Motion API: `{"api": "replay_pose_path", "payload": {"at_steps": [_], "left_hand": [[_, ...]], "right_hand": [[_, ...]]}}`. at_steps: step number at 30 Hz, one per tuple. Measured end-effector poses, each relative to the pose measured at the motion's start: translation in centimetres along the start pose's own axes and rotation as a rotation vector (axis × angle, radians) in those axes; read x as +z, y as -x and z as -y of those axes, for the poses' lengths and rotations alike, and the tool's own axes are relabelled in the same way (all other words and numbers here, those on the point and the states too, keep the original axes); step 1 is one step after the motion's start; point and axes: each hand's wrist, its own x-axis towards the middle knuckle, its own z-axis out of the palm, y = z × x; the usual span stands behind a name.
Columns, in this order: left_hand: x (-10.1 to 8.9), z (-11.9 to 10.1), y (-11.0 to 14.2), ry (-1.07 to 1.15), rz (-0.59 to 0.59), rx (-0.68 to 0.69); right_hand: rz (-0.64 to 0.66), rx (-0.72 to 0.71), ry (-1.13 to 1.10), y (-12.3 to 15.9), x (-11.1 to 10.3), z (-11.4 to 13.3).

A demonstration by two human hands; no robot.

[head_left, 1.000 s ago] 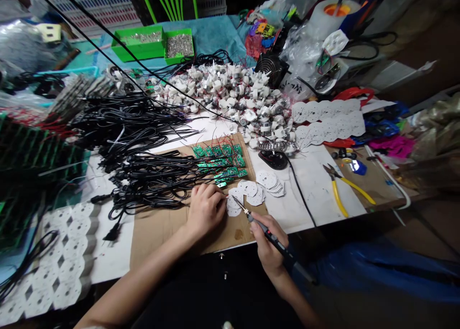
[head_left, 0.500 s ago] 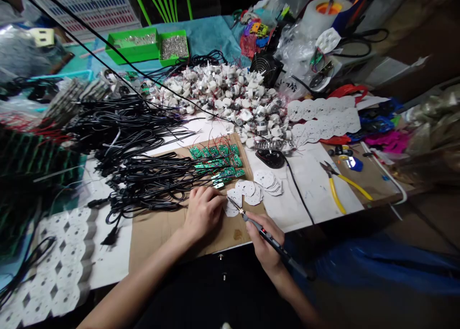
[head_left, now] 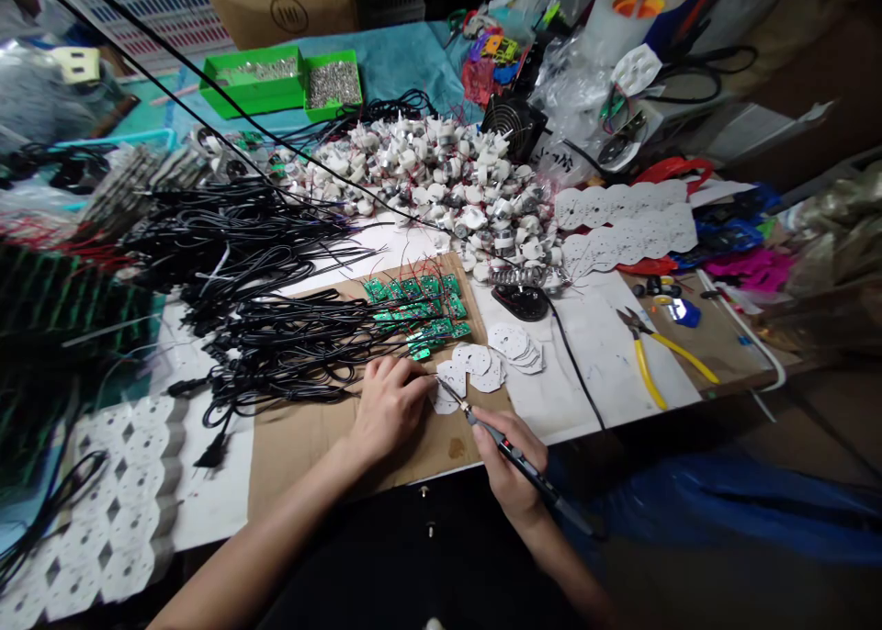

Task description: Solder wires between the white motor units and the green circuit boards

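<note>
My right hand (head_left: 510, 460) is closed around a grey soldering iron (head_left: 518, 460) with a small red light on its handle. The iron's tip rests at a white round circuit board (head_left: 449, 387), right beside the fingertips of my left hand (head_left: 391, 400). Those left fingers are curled and pressed together at the board's left edge; what they pinch is hidden. More white boards (head_left: 514, 347) lie overlapping to the right. Just beyond my left hand, small green circuit boards (head_left: 417, 313) sit in rows, joined to black power cords (head_left: 296, 350).
A big heap of white motor-like parts (head_left: 441, 180) fills the back. Yellow-handled pliers (head_left: 648, 354) and a coil-spring iron stand (head_left: 520, 290) are at the right. Green trays (head_left: 252, 84) hold small metal pieces. A black cable (head_left: 227, 102) hangs across the view.
A person's-eye shift in view is slight. Behind the table, a cardboard box now shows where a green chair back was. Both hands and the soldering iron stay nearly in place.
</note>
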Motion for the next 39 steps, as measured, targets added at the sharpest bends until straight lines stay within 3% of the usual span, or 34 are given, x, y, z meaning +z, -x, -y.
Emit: {"api": "replay_pose_path", "payload": {"at_steps": [7,14,29,34,39], "left_hand": [[0.2,0.2,0.1,-0.012,-0.002,0.012],[0.4,0.2,0.2,-0.013,0.003,0.008],[1.0,0.1,0.2,0.027,-0.064,-0.017],[0.7,0.2,0.5,0.037,-0.058,-0.003],[-1.0,0.4,1.8,0.103,0.014,0.044]], "right_hand": [[0.002,-0.008,-0.021,0.1,0.0,-0.1],[-0.057,0.121,-0.052,0.6,-0.3,-0.9],[-0.086,0.029,-0.134,1.2,0.2,-3.3],[-0.121,0.13,-0.192,1.5,0.4,-3.6],[-0.182,0.262,-0.284,2.0,0.5,-3.7]]}}
